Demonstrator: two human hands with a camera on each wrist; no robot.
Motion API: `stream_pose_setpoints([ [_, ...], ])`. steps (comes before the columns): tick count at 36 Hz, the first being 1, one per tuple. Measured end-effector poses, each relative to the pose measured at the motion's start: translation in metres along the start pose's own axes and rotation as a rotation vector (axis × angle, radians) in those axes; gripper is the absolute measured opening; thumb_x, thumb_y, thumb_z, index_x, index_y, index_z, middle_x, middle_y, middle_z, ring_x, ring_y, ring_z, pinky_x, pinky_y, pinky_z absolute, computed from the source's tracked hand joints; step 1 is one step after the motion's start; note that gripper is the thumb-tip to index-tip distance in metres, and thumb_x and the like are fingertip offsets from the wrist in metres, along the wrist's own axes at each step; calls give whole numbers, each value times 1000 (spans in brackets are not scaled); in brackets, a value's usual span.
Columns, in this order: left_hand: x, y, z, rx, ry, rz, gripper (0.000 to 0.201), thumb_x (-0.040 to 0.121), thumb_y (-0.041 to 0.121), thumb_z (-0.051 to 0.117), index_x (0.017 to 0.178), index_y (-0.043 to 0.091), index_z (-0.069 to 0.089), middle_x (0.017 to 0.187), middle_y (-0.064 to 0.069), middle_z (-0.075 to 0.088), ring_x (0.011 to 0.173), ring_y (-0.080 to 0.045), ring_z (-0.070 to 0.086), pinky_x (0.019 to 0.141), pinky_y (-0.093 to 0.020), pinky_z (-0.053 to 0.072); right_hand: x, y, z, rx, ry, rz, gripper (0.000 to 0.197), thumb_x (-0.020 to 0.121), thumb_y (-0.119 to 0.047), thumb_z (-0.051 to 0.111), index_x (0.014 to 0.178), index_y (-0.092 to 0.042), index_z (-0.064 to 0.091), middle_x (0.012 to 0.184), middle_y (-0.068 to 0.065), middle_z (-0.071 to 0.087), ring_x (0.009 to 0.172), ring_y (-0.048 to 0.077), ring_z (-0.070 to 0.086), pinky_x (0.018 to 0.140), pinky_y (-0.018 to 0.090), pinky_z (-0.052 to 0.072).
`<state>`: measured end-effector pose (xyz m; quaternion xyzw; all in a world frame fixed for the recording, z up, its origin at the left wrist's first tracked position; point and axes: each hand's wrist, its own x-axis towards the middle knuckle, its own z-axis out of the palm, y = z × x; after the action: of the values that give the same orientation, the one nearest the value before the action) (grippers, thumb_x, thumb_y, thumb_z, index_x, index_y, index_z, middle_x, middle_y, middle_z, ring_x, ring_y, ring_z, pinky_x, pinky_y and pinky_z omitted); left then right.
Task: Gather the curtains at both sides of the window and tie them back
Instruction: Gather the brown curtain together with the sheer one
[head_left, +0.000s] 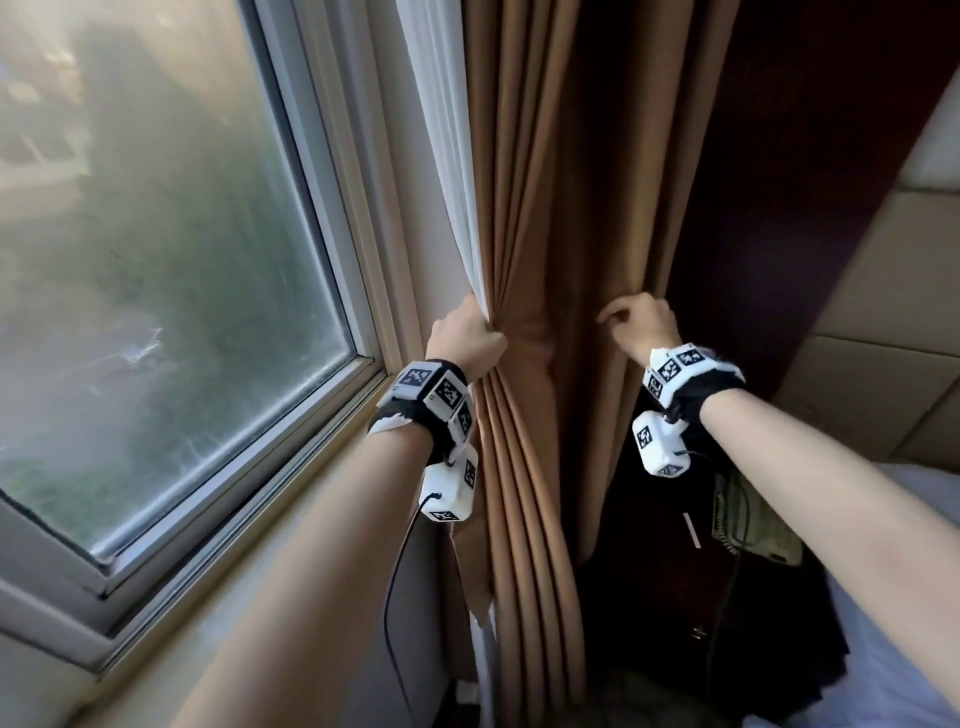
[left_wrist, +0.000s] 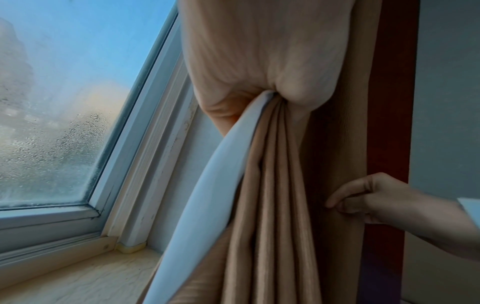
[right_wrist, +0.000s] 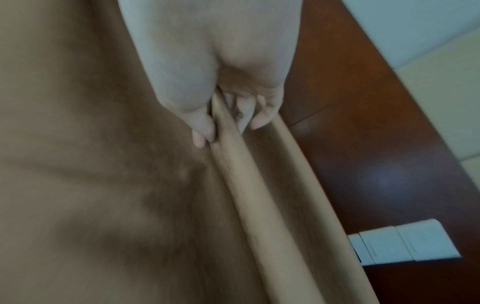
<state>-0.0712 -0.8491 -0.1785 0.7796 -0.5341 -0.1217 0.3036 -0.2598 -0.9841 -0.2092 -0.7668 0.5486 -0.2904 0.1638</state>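
Note:
A tan curtain (head_left: 540, 208) with a white lining (head_left: 441, 130) hangs at the right side of the window (head_left: 156, 260). My left hand (head_left: 470, 335) grips a bunch of its folds together with the white lining edge at sill height. In the left wrist view the gathered folds (left_wrist: 272, 164) fan down from that hand (left_wrist: 259, 72). My right hand (head_left: 636, 319) pinches the curtain's right-hand edge (right_wrist: 233, 144) between thumb and curled fingers (right_wrist: 249, 111), about a hand's width to the right of the left hand. No tie-back shows in any view.
A beige window sill (head_left: 291, 499) runs below the fogged glass. Dark red-brown wood panelling (head_left: 779, 182) stands behind the curtain, with a white switch plate (right_wrist: 405, 242) on it. A dark bag or clothing (head_left: 727, 571) lies below, beside white bedding (head_left: 914, 597) and a padded beige wall (head_left: 893, 322).

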Motion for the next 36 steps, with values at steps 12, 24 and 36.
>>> stream_pose_setpoints([
  [12,2,0,-13,-75,13,-60,68,59,29,34,123,11,50,119,-16,60,112,-41,53,87,-35,38,-114,2,14,-162,34,-382,33,77,6,50,91,-18,67,66,10,52,62,37,59,57,33,45],
  [24,-13,12,-10,-263,-203,-46,51,67,13,69,117,8,61,110,-9,65,107,-26,59,99,-40,47,-142,-49,37,-236,-271,-393,27,86,2,39,88,-11,62,82,7,49,84,30,56,69,33,39],
  [36,-24,19,-23,-407,-439,-6,69,76,40,79,135,20,49,125,10,56,120,-13,51,106,-31,33,-145,-75,47,-475,-367,-594,16,83,2,46,90,0,61,97,17,58,92,36,57,74,39,44],
])
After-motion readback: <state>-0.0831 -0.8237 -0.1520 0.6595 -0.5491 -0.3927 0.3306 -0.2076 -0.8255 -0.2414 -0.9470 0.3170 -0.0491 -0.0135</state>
